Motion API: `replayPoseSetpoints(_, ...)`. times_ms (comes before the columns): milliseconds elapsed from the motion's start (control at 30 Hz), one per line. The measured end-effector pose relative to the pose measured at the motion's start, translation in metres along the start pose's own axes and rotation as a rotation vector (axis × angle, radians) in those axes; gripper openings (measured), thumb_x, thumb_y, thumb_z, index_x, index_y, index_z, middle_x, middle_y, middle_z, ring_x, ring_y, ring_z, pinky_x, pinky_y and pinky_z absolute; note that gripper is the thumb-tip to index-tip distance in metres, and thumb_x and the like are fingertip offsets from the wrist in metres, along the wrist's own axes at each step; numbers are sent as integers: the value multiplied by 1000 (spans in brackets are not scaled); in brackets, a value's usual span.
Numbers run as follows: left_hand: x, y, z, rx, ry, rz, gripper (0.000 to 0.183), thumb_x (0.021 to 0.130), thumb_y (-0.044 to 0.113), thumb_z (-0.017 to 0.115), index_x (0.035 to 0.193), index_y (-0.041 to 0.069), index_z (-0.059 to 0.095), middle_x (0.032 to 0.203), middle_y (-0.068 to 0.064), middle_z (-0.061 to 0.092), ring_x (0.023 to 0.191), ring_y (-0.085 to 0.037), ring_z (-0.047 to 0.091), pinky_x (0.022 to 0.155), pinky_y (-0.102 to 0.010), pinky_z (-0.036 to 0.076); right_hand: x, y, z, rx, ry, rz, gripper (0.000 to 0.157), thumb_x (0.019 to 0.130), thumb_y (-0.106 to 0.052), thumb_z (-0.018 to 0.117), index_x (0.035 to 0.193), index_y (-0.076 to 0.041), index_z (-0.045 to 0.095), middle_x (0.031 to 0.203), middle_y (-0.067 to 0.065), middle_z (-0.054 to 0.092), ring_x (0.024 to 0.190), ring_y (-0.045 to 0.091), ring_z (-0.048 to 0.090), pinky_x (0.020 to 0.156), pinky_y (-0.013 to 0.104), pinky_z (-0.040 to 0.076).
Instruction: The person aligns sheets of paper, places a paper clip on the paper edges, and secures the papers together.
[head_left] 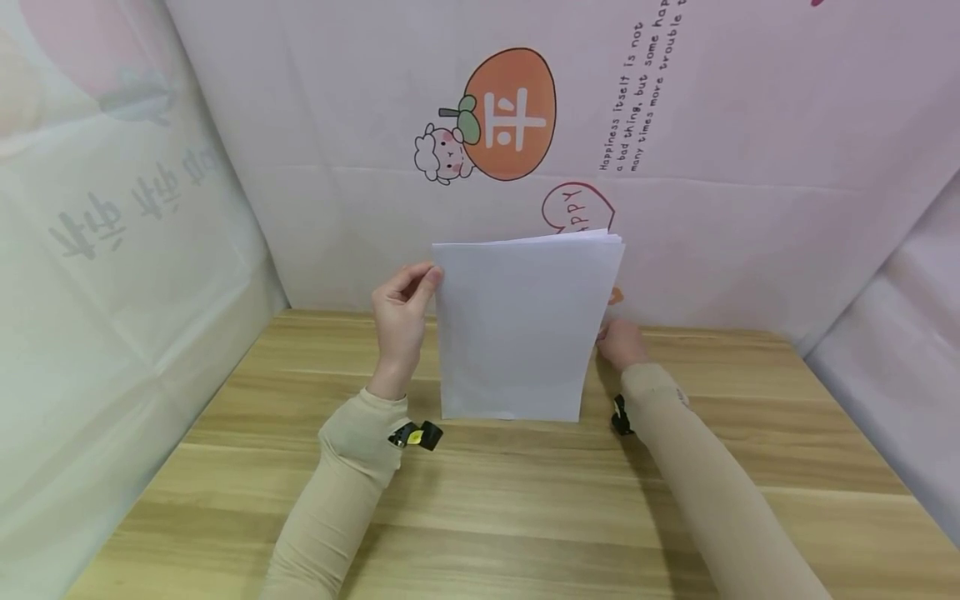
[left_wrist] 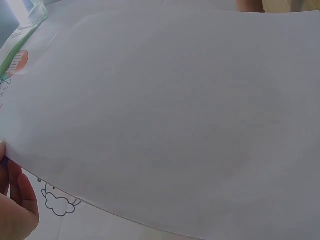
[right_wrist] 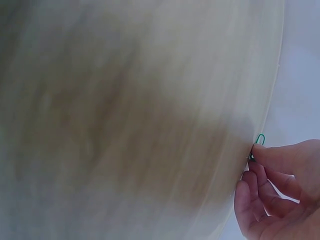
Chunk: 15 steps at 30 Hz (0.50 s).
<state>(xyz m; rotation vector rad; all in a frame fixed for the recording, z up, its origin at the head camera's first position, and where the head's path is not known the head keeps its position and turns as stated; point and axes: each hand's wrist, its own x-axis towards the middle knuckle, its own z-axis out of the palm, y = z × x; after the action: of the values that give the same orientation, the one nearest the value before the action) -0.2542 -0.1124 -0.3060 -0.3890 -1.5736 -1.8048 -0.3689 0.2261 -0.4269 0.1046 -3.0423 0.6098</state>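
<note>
Head view shows a stack of white paper sheets [head_left: 517,325] held upright over the wooden table [head_left: 525,517], toward the middle of its far edge; I cannot tell whether the bottom of the sheets touches the wood. At the top right corner of the stack the sheets spread slightly apart. The left hand [head_left: 399,325] pinches the stack's left edge, near the top, between thumb and fingers. The right hand [head_left: 624,343] is just beside the stack's right edge, by the table's far edge; in the right wrist view its thumb and forefinger pinch a green paper clip [right_wrist: 263,138], the other fingers bent. Beyond the far edge hangs a pale cloth [head_left: 337,83] printed with an orange persimmon [head_left: 517,75], a cartoon sheep [head_left: 444,157] and a red heart outline [head_left: 600,195], which the stack partly covers
</note>
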Motion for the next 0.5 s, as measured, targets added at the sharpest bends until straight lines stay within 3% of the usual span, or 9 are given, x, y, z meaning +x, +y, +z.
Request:
replayPoseSetpoints(100,0,0,0,-3,-3,4,25,84,12,72,93,-10,69,80,9,67,72,-6,59,68,-18,48,0,-1,0,5,9,-12,20,87,-8,56,95,5,68,102,24,66,93,37,61,82,45,49)
replayPoseSetpoints(200,0,1,0,-1,0,10,24,84,11,71,93,-11,69,80,10,68,72,-6,60,84,-21,48,-1,-1,1,9,11,-21,19,87,-7,57,96,6,68,102,24,66,92,37,61,81,44,50)
replayPoseSetpoints(333,1,0,0,10,3,16,22,85,9,70,92,-12,69,79,15,68,71,-5,62,106,-28,36,-1,-2,1,16,-1,-29,20,88,-7,57,95,7,68,100,24,67,86,34,60,76,41,50)
replayPoseSetpoints(500,1,0,0,9,4,11,23,84,10,70,92,-12,69,78,15,68,70,-5,61,99,-27,42,-3,-2,-3,65,-31,-14,21,88,-8,58,96,8,68,97,25,67,78,28,58,70,38,49)
